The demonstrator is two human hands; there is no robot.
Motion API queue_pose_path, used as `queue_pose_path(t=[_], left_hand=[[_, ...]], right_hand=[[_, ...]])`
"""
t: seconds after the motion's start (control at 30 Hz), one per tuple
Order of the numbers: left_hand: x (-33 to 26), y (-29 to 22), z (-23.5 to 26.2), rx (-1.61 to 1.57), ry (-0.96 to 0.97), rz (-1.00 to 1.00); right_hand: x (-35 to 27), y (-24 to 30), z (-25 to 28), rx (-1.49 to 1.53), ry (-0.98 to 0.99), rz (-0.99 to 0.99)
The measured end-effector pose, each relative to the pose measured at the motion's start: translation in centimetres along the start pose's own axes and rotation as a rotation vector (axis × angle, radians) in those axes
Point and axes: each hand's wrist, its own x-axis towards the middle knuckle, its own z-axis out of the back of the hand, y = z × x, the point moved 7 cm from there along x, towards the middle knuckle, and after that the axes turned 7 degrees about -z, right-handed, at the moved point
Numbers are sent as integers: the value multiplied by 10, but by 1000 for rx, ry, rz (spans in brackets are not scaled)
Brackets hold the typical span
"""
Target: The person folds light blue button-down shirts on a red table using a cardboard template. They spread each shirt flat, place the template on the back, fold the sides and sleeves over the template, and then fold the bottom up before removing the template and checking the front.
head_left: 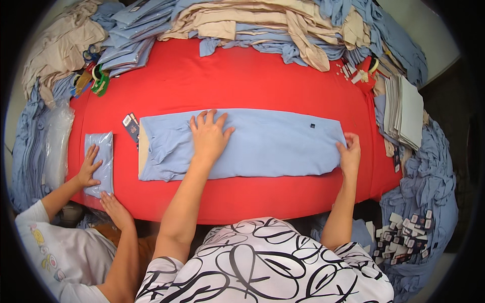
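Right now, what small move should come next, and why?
I'd probably fold the right end of the blue garment leftward: it lies stretched in one long strip, the right hand is at that end's edge, and the left hand rests spread on top.

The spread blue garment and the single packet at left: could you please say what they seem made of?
Blue garment: apparently soft matte cloth, judging by its creases; fibre unclear.
Packet: glossy clear wrapping, probably thin plastic film, given its bright reflections, around similar blue cloth.
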Motion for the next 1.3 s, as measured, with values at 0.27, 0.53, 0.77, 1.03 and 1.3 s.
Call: queue_pose_path(t=[0.27, 0.53, 0.77, 1.03, 1.3], left_hand=[[-42, 15, -14, -1410, 269, 849], [-41, 1, 1, -913, 173, 566], [-29, -53, 32, -443, -113, 15], [-2, -43, -13, -537, -100, -119], [-13, -39, -21, -403, -8, -129]], right_hand=[[-157, 152, -206, -366, 785, 474], [-90, 88, -169, -449, 399, 321], [-59, 38, -154, -590, 453, 12], [-60, 34, -154, -264, 355, 198], [-84, 56, -132, -322, 256, 479]])
